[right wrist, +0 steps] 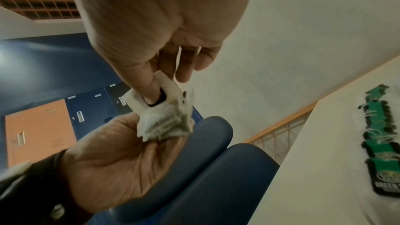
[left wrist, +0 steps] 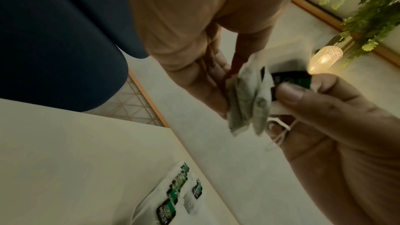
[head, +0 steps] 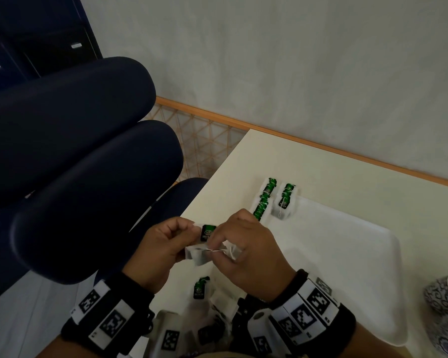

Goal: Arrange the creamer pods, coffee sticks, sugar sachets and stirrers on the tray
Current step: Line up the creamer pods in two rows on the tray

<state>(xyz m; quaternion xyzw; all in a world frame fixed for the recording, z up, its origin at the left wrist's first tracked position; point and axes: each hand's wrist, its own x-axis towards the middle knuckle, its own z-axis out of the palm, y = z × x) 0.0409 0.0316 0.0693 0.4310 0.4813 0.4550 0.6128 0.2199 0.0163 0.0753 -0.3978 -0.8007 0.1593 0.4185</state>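
Observation:
Both hands hold a small bunch of white tea bags point(head: 210, 250) with a green-and-black tag point(head: 208, 232) over the table's left edge. My left hand point(head: 181, 236) grips the bunch from the left, and my right hand point(head: 217, 244) pinches it and its string from the right. In the left wrist view the bags point(left wrist: 249, 102) hang between my left hand point(left wrist: 225, 81) and the right thumb. In the right wrist view my right hand point(right wrist: 164, 88) pinches the bags point(right wrist: 164, 124) above the left palm. Two rows of tagged tea bags point(head: 268, 195) lie at the far left corner of the white tray point(head: 347, 267).
More tea bags point(head: 199, 290) lie loose on the cream table point(head: 321, 171) near my wrists. Patterned cups point(head: 445, 293) stand at the right edge beyond the tray. A dark blue chair point(head: 75, 151) is close on the left. The wall runs behind the table.

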